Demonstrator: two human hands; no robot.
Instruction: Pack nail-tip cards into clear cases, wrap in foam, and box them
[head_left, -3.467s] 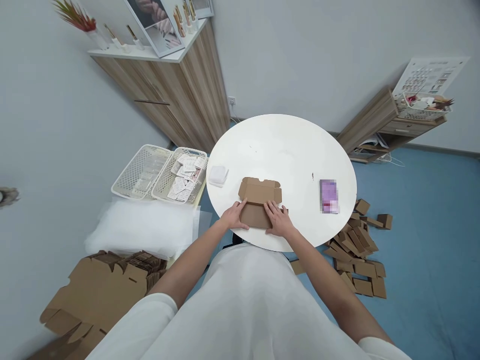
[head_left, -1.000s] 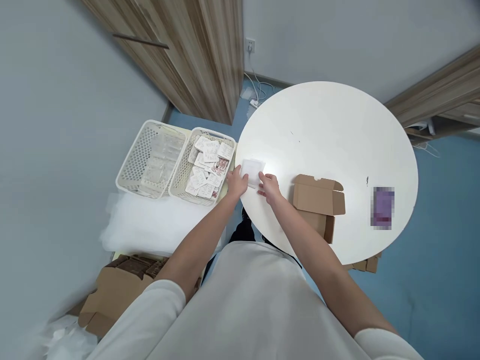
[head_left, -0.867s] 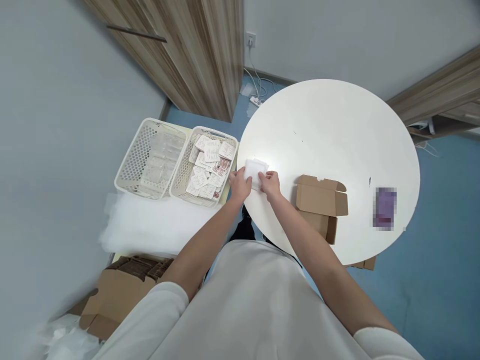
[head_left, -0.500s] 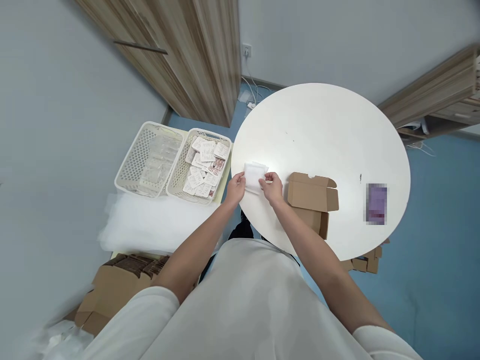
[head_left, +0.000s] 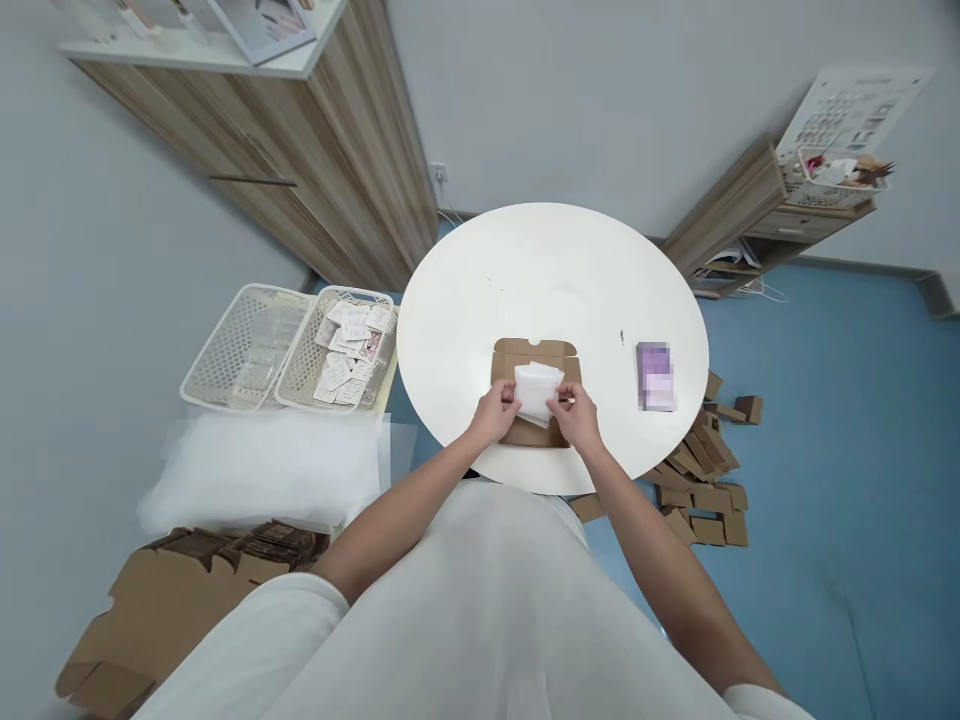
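A white wrapped packet [head_left: 537, 391] is held between both hands, above an open brown cardboard box [head_left: 534, 349] on the round white table [head_left: 555, 260]. My left hand [head_left: 495, 411] pinches the packet's left edge. On its right edge my right hand [head_left: 577, 414] is closed, with fingertips and thumb on the packet. The box's lid stands open on the far side, and its inside is partly hidden by the packet and hands. A purple item [head_left: 655, 377], pixelated, lies to the right on the table.
Left of the table are a white basket of printed cards [head_left: 351, 340] and a basket with clear packs [head_left: 259, 350]. White foam sheets [head_left: 262, 465] lie below them, with flattened cardboard [head_left: 150, 610] nearer. Small brown boxes [head_left: 709, 500] are piled on the floor at right.
The view has turned to the right and lifted. Both hands have carried the packet from the bare tabletop left of the box to over the open box.
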